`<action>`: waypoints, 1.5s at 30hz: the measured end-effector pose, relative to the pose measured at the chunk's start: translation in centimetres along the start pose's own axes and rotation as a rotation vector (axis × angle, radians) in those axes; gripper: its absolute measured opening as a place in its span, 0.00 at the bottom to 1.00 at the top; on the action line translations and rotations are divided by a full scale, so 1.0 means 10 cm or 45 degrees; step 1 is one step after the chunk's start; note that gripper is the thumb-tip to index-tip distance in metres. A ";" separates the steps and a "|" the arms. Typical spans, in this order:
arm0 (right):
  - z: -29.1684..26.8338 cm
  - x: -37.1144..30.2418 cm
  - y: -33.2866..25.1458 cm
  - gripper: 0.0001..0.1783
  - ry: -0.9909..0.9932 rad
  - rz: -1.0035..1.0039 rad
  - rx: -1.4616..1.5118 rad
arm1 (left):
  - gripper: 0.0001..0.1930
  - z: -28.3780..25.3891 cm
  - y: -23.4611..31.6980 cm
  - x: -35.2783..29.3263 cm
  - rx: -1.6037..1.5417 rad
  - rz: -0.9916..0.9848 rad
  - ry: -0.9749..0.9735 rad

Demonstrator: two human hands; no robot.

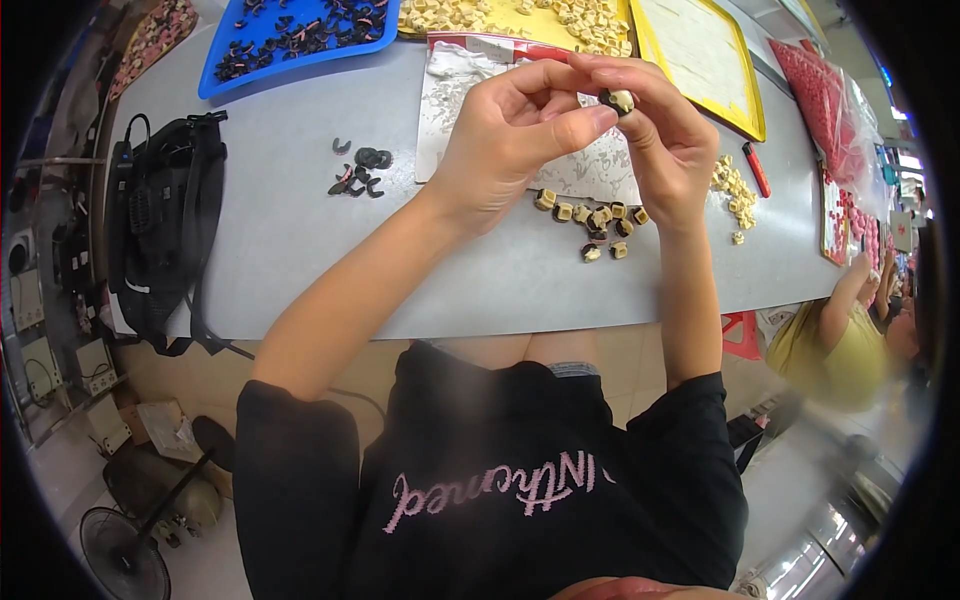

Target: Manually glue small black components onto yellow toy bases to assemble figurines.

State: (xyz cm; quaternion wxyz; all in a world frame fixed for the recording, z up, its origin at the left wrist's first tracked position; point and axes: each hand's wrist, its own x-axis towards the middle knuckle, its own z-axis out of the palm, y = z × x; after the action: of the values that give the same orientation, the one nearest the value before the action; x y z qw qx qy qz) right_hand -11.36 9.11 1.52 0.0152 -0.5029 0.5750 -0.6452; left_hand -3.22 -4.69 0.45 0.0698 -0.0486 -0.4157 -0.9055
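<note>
In front of me, above the grey table, my left hand [515, 140] and my right hand [668, 140] pinch one small black-and-cream piece [621, 101] between their fingertips. It looks like a cream plastic part with a black part fitted around it. Beneath my hands lies a white board [450, 100] with grey-white smears. At its near edge is a loose group of similar black-and-cream pieces [600, 218]. Small black curved parts [358, 178] lie to the left, and loose cream parts [735, 190] to the right.
A blue tray [212, 82] of black parts stands at the far left. Yellow trays [757, 110] lie at the back, one with cream parts. A black bag [165, 225] occupies the left edge. A red pen-like stick [757, 170] lies right. Another person [835, 345] sits at right.
</note>
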 end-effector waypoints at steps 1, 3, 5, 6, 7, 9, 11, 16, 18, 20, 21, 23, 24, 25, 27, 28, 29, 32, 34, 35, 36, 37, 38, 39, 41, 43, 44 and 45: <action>0.00 -0.01 0.01 0.14 0.003 0.026 0.070 | 0.16 0.02 0.01 -0.02 -0.015 -0.032 -0.012; -0.01 -0.01 0.02 0.13 -0.026 0.011 0.059 | 0.17 0.02 0.01 -0.03 -0.030 -0.062 -0.022; -0.01 0.00 0.04 0.13 -0.057 -0.005 0.052 | 0.18 -0.05 -0.02 -0.03 -0.123 -0.087 -0.136; 0.00 -0.01 0.04 0.13 -0.045 0.001 0.103 | 0.18 -0.04 -0.01 -0.02 -0.125 -0.089 -0.137; 0.00 -0.01 0.05 0.13 -0.033 0.006 0.154 | 0.18 -0.03 -0.01 -0.02 -0.133 -0.101 -0.139; 0.00 -0.01 0.03 0.13 -0.038 0.003 0.126 | 0.17 -0.03 -0.01 -0.02 -0.142 -0.116 -0.140; -0.01 -0.01 0.02 0.13 -0.044 0.000 0.098 | 0.17 -0.03 -0.02 -0.01 -0.150 -0.106 -0.148; -0.01 -0.02 0.01 0.14 -0.026 -0.024 -0.022 | 0.16 -0.01 -0.02 -0.02 -0.156 -0.119 -0.127; -0.02 -0.02 0.02 0.14 -0.042 -0.031 -0.065 | 0.17 -0.01 -0.01 -0.03 -0.146 -0.138 -0.120; -0.02 -0.02 0.03 0.16 -0.060 -0.038 -0.108 | 0.16 -0.01 0.00 -0.03 -0.155 -0.163 -0.097; -0.02 -0.02 0.03 0.15 -0.066 -0.051 -0.117 | 0.16 -0.01 0.00 -0.03 -0.156 -0.165 -0.097; -0.01 -0.02 0.02 0.15 -0.071 -0.062 -0.127 | 0.15 -0.01 -0.01 -0.03 -0.180 -0.171 -0.115; 0.01 -0.02 0.03 0.13 -0.030 -0.060 -0.110 | 0.15 -0.01 -0.01 -0.03 -0.180 -0.172 -0.114; 0.02 -0.02 0.03 0.14 0.012 -0.059 -0.093 | 0.15 0.00 -0.02 -0.03 -0.200 -0.164 -0.112; -0.01 -0.03 0.04 0.14 -0.044 -0.075 -0.159 | 0.15 -0.01 -0.03 -0.03 -0.220 -0.157 -0.108; -0.02 -0.03 0.04 0.14 -0.099 -0.092 -0.226 | 0.15 -0.02 -0.03 -0.02 -0.224 -0.167 -0.108; -0.02 -0.04 0.04 0.14 -0.100 -0.091 -0.225 | 0.14 -0.02 -0.03 -0.02 -0.227 -0.177 -0.107; -0.02 -0.06 0.04 0.14 -0.099 -0.080 -0.288 | 0.13 -0.02 -0.05 -0.02 -0.248 -0.189 -0.093; -0.02 -0.07 0.06 0.14 -0.094 -0.072 -0.309 | 0.13 -0.02 -0.06 -0.03 -0.246 -0.192 -0.078; -0.01 -0.07 0.07 0.14 -0.095 -0.071 -0.308 | 0.13 -0.03 -0.06 -0.03 -0.244 -0.196 -0.065; 0.02 -0.06 0.07 0.14 -0.035 -0.075 -0.323 | 0.13 -0.03 -0.07 -0.03 -0.244 -0.197 -0.065; 0.04 -0.06 0.07 0.14 0.025 -0.079 -0.337 | 0.13 -0.04 -0.08 -0.04 -0.241 -0.184 -0.065; 0.06 -0.07 0.08 0.14 0.025 -0.079 -0.337 | 0.13 -0.05 -0.09 -0.04 -0.238 -0.172 -0.066; 0.07 -0.08 0.09 0.14 0.056 -0.099 -0.346 | 0.13 -0.04 -0.09 -0.04 -0.237 -0.171 -0.065; 0.10 -0.08 0.08 0.14 0.087 -0.119 -0.354 | 0.13 -0.02 -0.10 -0.04 -0.229 -0.163 -0.013; 0.12 -0.09 0.06 0.14 0.112 -0.089 -0.413 | 0.14 -0.02 -0.11 -0.04 -0.238 -0.162 -0.004; 0.13 -0.09 0.05 0.14 0.113 -0.089 -0.413 | 0.14 -0.02 -0.12 -0.04 -0.247 -0.162 0.004; 0.14 -0.09 0.04 0.14 0.115 -0.085 -0.439 | 0.14 -0.02 -0.12 -0.05 -0.245 -0.161 0.006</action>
State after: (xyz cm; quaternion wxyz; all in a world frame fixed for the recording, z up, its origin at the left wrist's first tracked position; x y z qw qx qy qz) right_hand -10.24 8.49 0.39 -0.1185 -0.4874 0.6603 -0.5590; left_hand -2.96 -4.03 -0.60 0.0085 -0.0265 -0.3289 -0.9439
